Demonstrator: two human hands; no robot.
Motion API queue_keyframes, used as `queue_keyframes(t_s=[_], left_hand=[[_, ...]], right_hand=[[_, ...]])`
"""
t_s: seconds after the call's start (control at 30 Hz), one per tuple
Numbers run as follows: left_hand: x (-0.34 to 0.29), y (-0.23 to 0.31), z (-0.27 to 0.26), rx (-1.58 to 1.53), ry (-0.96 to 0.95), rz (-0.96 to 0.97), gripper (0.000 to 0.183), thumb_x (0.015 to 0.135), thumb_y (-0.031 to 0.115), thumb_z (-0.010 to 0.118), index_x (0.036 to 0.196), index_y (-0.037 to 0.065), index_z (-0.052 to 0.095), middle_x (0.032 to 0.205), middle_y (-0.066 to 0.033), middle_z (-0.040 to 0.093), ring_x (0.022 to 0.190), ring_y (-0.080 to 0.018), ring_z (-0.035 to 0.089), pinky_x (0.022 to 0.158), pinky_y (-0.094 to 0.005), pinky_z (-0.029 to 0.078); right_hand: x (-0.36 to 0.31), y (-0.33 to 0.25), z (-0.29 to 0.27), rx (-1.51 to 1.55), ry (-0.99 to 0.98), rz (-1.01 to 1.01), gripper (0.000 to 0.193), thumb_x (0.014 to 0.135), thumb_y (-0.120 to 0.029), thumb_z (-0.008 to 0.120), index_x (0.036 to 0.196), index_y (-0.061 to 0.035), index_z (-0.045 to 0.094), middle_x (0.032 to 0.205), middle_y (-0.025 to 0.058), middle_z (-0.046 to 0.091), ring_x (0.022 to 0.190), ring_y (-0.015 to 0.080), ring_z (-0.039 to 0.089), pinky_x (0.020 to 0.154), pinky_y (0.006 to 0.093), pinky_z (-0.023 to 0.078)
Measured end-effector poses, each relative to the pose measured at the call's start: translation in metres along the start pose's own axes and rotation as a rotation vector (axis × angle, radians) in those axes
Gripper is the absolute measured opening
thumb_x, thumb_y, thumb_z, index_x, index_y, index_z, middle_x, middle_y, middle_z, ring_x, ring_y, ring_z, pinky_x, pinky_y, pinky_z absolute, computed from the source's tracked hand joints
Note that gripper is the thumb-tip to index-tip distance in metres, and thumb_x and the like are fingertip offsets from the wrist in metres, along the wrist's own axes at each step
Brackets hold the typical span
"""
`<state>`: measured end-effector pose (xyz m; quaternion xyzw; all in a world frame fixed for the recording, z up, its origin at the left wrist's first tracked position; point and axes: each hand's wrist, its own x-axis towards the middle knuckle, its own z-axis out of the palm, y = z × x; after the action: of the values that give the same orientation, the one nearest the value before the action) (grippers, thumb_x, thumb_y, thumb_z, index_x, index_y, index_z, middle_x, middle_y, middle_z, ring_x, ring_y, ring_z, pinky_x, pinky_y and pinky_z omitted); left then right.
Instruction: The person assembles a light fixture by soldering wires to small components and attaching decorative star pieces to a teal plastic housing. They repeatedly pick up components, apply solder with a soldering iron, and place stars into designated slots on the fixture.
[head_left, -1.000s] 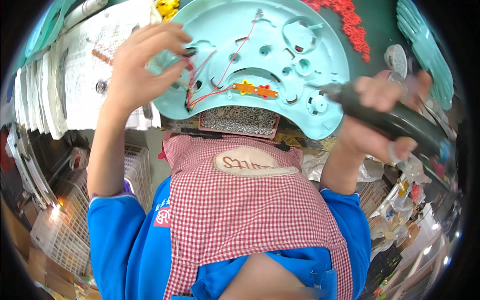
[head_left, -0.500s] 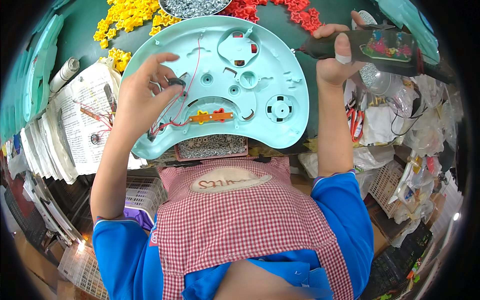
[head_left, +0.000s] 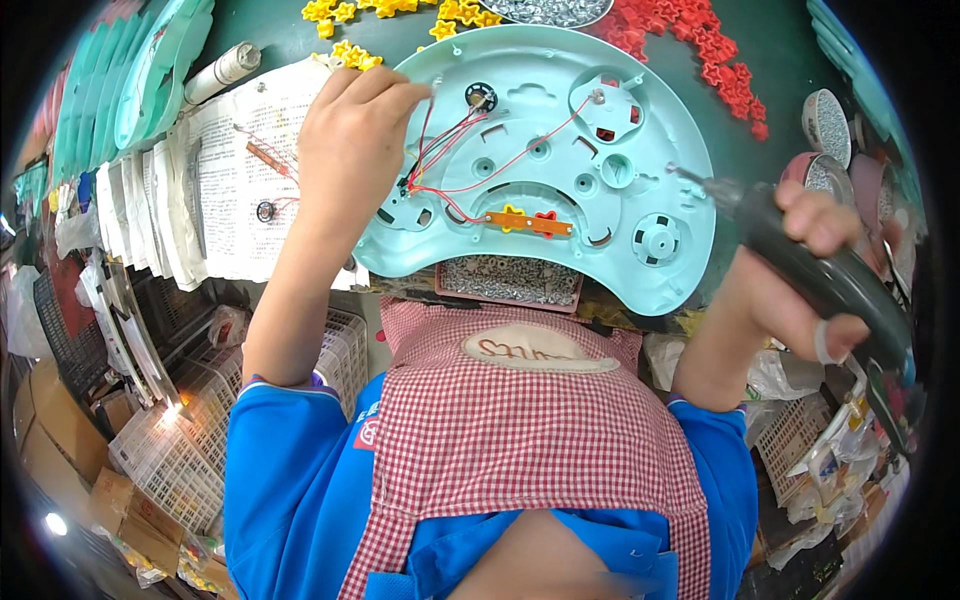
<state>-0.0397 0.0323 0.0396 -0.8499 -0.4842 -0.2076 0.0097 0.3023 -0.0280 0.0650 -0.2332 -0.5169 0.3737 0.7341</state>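
Note:
A teal plastic shell [head_left: 640,130], shaped like a curved half-moon, lies hollow side up before me. Inside it are a round black speaker [head_left: 481,97], red and dark wires [head_left: 450,150], and an orange circuit strip [head_left: 528,224] over a yellow and a red star. My left hand [head_left: 362,135] is over the shell's left edge, its thumb and fingers closed near the upper wires; what they pinch is hidden. My right hand [head_left: 790,290] grips a dark electric screwdriver [head_left: 820,265] at the shell's right side. The screwdriver's tip points at the shell's right part.
Printed paper sheets [head_left: 245,180] at left bear another wired strip and speaker. Yellow stars [head_left: 465,13], red stars [head_left: 700,45] and a bowl of screws [head_left: 550,10] are at the far side. A tray of screws [head_left: 510,282] stands at the near edge. More teal shells [head_left: 165,70] stack far left.
The speaker from my left hand now lies in the shell's upper left, and that hand has moved up to the edge. The screwdriver has swung, its tip now over the shell's right part. The view has shifted left.

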Motion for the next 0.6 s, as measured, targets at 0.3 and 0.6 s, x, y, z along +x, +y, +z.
queue_keyframes(t_s=[0.3,0.6], left_hand=[[0.014,0.008,0.03,-0.03,-0.004,0.142,0.031,0.067,0.018,0.077,0.097,0.021,0.074,0.108,0.0036,0.061,0.106,-0.0196,0.055,0.087,-0.0386,0.044],[0.029,0.043,-0.008,-0.978,-0.871,-0.202,0.025,0.081,0.008,0.073,0.104,0.01,0.066,0.078,-0.0034,0.067,0.067,-0.0147,0.067,0.058,-0.0276,0.051]], right_hand=[[-0.017,0.017,0.015,0.007,0.008,0.031,0.089,0.081,-0.058,0.067,0.141,-0.0024,0.03,0.083,0.0114,0.06,0.073,0.023,0.06,0.072,0.0401,0.048],[-0.02,0.013,0.014,-0.043,0.049,0.022,0.088,0.081,-0.053,0.068,0.141,-0.0018,0.028,0.081,0.0133,0.06,0.073,0.0236,0.06,0.073,0.0422,0.049]])
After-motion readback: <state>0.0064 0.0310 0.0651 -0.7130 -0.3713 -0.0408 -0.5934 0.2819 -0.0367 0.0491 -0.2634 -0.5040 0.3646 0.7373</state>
